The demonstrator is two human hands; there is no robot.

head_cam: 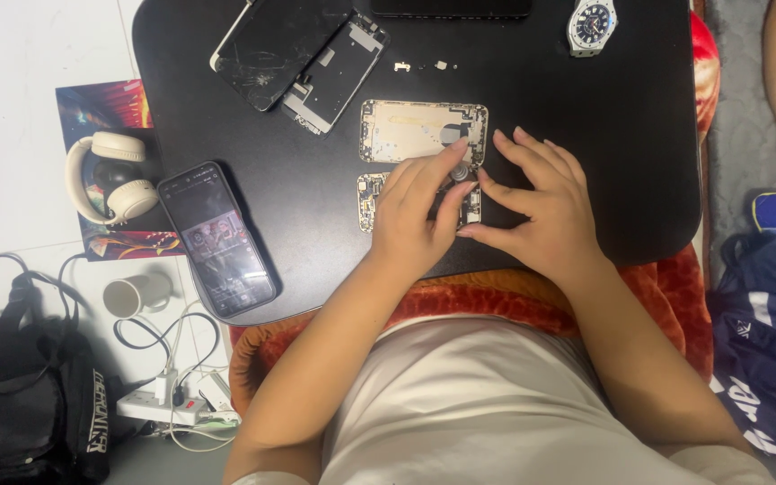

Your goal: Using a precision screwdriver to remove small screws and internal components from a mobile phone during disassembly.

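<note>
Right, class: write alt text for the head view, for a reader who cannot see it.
Two bare hands, left hand and right hand, meet over a small phone circuit board on a black table, beside an empty gold phone housing. A cracked screen, lit smartphone and silver wristwatch lie around.

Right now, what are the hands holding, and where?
Left hand pinches a small round part at its edge. Right hand steadies the circuit board, fingers at its right end.

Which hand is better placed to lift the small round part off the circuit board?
Left. The left hand already pinches the small round part in its fingers. The right hand lies flat beside it, steadying the circuit board.
</note>
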